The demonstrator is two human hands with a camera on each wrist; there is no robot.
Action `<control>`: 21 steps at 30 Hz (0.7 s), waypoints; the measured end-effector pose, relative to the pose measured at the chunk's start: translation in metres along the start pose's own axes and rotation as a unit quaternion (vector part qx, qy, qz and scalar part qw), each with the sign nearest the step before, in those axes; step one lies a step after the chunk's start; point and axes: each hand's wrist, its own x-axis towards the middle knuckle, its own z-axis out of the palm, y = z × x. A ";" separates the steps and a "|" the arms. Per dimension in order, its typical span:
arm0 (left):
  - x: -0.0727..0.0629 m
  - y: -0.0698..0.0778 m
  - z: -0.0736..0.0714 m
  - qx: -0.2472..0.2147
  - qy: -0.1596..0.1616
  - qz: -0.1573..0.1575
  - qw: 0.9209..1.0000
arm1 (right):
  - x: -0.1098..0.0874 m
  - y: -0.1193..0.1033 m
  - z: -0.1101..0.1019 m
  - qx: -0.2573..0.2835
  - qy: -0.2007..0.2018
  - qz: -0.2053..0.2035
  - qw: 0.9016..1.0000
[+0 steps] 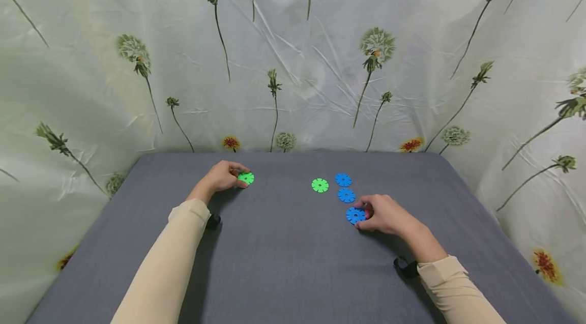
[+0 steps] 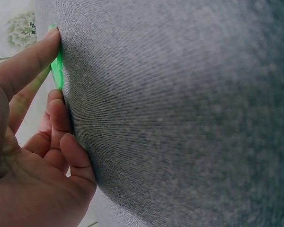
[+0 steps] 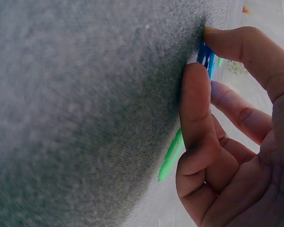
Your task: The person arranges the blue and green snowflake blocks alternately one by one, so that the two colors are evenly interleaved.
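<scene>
My left hand (image 1: 222,176) pinches a green notched disc (image 1: 245,178) by its edge at the far left of the table. In the left wrist view, the same disc (image 2: 57,71) shows edge-on between thumb and fingers, close to the cloth. On the right, my other hand (image 1: 386,214) holds a blue notched disc (image 1: 355,215) between thumb and fingers. That blue disc (image 3: 206,59) is partly hidden by fingers in the right wrist view. A small reddish patch shows under the right fingers. Two more blue discs, a middle one (image 1: 346,195) and a far one (image 1: 343,179), lie just beyond.
Another green disc (image 1: 320,185) lies left of the blue ones. Grey cloth covers the table (image 1: 284,253). A flower-printed curtain (image 1: 311,85) hangs behind the table and along its sides. Both wrists wear dark bands, the left band (image 1: 213,221) touching the sleeve.
</scene>
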 end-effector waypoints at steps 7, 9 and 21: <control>0.001 -0.001 -0.001 -0.007 -0.004 -0.001 1.000 | 0.001 0.003 0.002 0.004 0.001 0.005 1.000; 0.002 -0.001 -0.001 -0.009 -0.003 -0.001 1.000 | 0.001 0.003 0.002 0.006 0.001 0.008 1.000; 0.003 -0.004 0.001 0.003 0.005 0.001 1.000 | 0.002 0.006 0.004 0.000 0.008 -0.010 1.000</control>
